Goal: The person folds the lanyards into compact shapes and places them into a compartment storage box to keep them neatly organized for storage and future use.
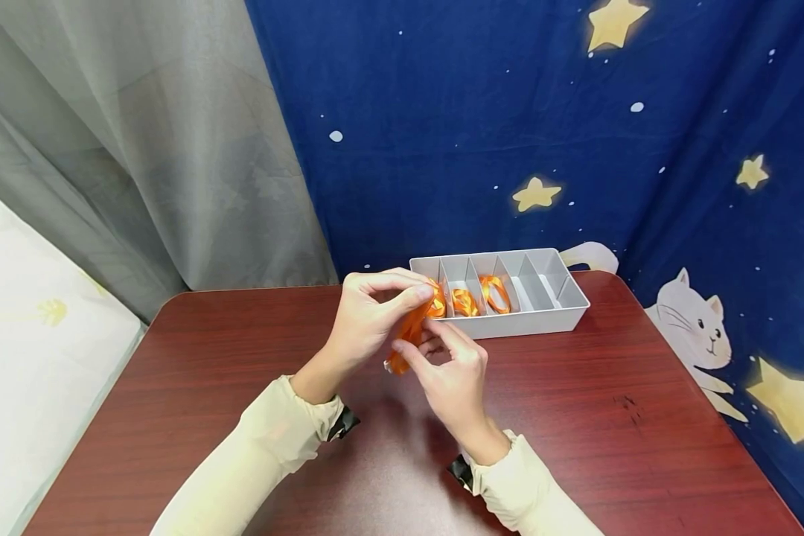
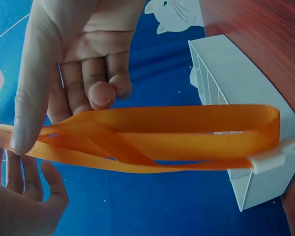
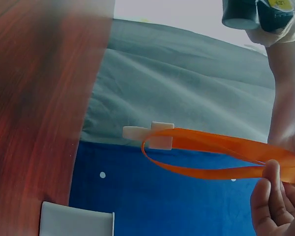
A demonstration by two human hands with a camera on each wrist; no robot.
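Between both hands is an orange lanyard (image 2: 187, 145), folded into long flat loops, with a white plastic clip (image 2: 268, 161) at its lower end. My left hand (image 1: 365, 316) pinches the upper end of the folded strap between thumb and fingers. Lower and to the right, my right hand (image 1: 455, 380) pinches the strap too; the right wrist view shows its fingertips on the orange band (image 3: 201, 173). Just behind the hands stands a grey divided box (image 1: 529, 325). Coiled orange lanyards (image 1: 465, 303) lie in its left compartments, the leftmost partly hidden by my hand.
The box sits at the back edge of the reddish-brown table (image 1: 576, 417), against a blue star-patterned curtain (image 1: 442, 149). A grey curtain (image 1: 141, 149) hangs at the back left. White cloth (image 1: 33, 335) borders the table's left side.
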